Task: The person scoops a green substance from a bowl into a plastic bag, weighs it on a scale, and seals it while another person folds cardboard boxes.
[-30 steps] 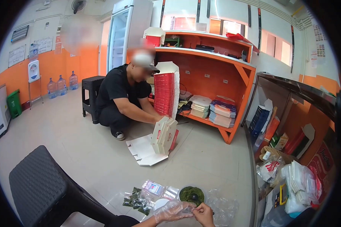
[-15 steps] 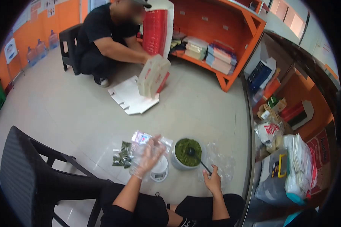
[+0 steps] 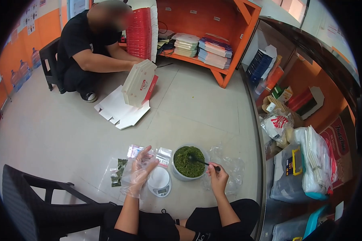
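Note:
My left hand (image 3: 140, 168), in a loose clear plastic glove, is raised with its fingers apart and holds nothing. It is beside a small white digital scale (image 3: 159, 180) whose pan bears nothing. My right hand (image 3: 219, 176) is bare and grips the handle of a black spoon (image 3: 201, 160). The spoon's head rests in shredded green stuff (image 3: 184, 164) that fills a round translucent tub (image 3: 189, 178). Left of my gloved hand lie small packets of green stuff (image 3: 118, 172). Silvery printed pouches (image 3: 164, 156) lie behind the scale.
Crumpled clear plastic (image 3: 233, 170) lies right of the tub. Farther off, a crouching person (image 3: 82, 52) holds a stack of boxes (image 3: 138, 84) above a flat white carton (image 3: 118, 108). A black chair (image 3: 36, 201) stands left; a loaded shelf (image 3: 265, 160) borders the right.
The view has shifted. My right hand has shifted its grip on the spoon, whose handle now lies flatter. My left hand has turned, its fingers still apart.

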The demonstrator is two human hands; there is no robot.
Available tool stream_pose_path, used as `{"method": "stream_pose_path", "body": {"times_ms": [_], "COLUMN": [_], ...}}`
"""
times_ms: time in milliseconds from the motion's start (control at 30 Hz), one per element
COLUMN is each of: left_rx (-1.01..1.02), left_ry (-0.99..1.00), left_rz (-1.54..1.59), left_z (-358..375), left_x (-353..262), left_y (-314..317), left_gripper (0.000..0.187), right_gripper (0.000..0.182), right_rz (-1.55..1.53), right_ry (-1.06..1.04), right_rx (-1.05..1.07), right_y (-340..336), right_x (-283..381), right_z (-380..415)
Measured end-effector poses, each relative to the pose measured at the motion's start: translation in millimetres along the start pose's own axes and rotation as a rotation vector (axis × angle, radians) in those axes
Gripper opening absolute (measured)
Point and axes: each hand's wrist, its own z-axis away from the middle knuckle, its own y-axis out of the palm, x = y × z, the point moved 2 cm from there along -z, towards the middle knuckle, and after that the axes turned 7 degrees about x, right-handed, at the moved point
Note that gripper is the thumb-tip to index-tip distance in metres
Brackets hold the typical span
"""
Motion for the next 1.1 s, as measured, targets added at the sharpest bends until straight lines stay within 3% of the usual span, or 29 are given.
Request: {"method": "stream_pose_path", "body": {"times_ms": [67, 100, 167, 267, 367, 600, 700, 900, 967, 1100], "left_rx": [0.055, 0.054, 0.047, 0.061, 0.070, 0.095, 0.082, 0.042, 0.012, 0.019], "left_ry": [0.126, 0.124, 0.081, 0.080, 0.089, 0.072, 0.099, 0.096, 0.124, 0.097], "left_rz": [-0.164, -0.164, -0.182, -0.194, -0.213, -0.208, -0.225, -0.255, -0.321, -0.361], "left_z": [-2.0, -1.6, -0.3, 1.7, 3.1, 4.0, 1.9, 4.6, 4.0, 4.0], "left_x": [5.1, 5.6, 6.1, -0.9, -0.9, 1.7, 7.3, 14.1, 17.3, 14.5], "left_y": [2.4, 2.9, 4.2, 6.7, 6.1, 6.7, 3.4, 4.1, 1.2, 2.9], "left_gripper": [0.060, 0.060, 0.062, 0.061, 0.061, 0.065, 0.062, 0.060, 0.057, 0.051], "right_gripper": [0.016, 0.016, 0.017, 0.018, 0.020, 0.017, 0.015, 0.015, 0.016, 0.016], "right_rz": [0.484, 0.484, 0.684, 0.773, 0.737, 0.670, 0.644, 0.645, 0.409, 0.355], "right_ry": [-0.284, -0.282, -0.496, -0.513, -0.412, -0.420, -0.361, -0.361, -0.210, -0.185], "right_rx": [0.163, 0.164, 0.218, 0.197, 0.282, 0.208, 0.272, 0.141, 0.172, 0.090], "right_y": [5.5, 5.0, 5.7, 4.1, 2.5, -1.2, 0.0, -10.7, -10.9, -13.0], "right_x": [25.8, 29.2, 35.5, 33.2, 21.7, 27.4, 29.3, 15.8, 3.4, 3.0], "right_z": [11.8, 14.5, 20.6, 19.0, 20.7, 18.3, 21.1, 19.3, 25.7, 22.0]}}
